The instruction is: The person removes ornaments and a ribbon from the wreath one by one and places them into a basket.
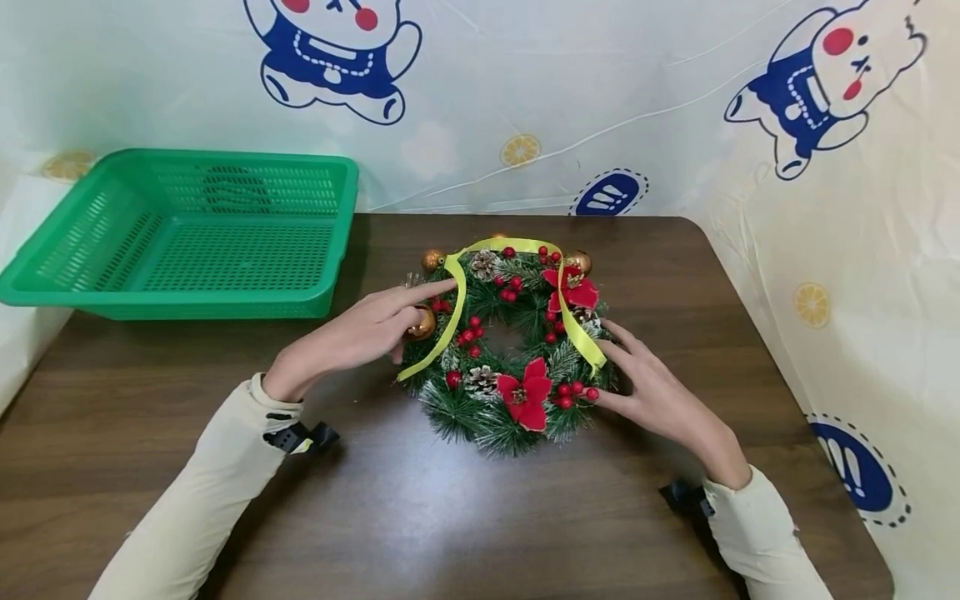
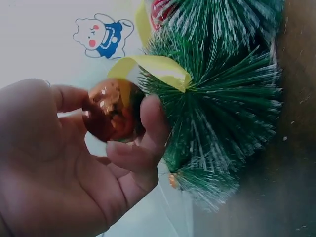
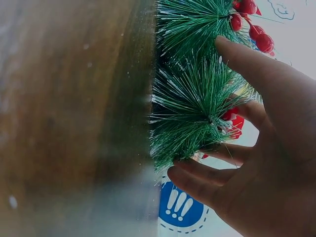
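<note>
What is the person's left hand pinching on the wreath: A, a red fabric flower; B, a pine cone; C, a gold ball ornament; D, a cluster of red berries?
C: in the left wrist view the left hand has thumb and fingers curled round a shiny gold ball ornament at the edge of the wreath, beside the yellow ribbon.

A wreath (image 1: 517, 342) lies on the table (image 1: 420, 517), near its middle and toward the back edge. The left hand (image 1: 352, 337) sits at the wreath's left side, pinching a bauble (image 1: 422, 323) there, and the right hand (image 1: 660, 392) rests against its right side. A basket (image 1: 187, 233) stands at the table's back left corner, well apart from the wreath, with a printed sheet (image 1: 525, 100) hanging behind everything.
</note>
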A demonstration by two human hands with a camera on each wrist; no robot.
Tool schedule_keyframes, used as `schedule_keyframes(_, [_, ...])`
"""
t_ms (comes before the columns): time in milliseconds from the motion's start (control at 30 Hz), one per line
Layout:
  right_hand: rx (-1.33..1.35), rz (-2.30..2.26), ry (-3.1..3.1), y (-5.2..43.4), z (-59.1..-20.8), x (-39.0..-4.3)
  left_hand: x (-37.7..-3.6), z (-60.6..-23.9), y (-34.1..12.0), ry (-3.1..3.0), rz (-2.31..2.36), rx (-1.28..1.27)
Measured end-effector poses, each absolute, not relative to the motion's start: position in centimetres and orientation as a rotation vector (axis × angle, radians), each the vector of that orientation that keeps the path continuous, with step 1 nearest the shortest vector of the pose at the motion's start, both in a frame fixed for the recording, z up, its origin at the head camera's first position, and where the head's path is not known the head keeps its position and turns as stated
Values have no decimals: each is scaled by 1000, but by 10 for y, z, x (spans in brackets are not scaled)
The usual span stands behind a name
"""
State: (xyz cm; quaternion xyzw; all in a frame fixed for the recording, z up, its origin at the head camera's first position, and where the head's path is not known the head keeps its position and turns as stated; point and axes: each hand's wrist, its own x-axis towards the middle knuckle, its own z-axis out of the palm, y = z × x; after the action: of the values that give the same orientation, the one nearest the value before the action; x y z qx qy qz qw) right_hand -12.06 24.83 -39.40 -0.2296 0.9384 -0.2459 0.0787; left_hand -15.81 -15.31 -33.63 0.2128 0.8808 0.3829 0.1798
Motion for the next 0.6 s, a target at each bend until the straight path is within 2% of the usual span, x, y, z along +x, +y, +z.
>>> schedule_keyframes(233, [-691, -747, 2818, 248, -395, -120, -162, -334, -151, 2569, 1047, 745])
schedule_keyframes(600, [-673, -755, 2799, 249, -394, -120, -164, -323, -168, 2716, 1083, 634])
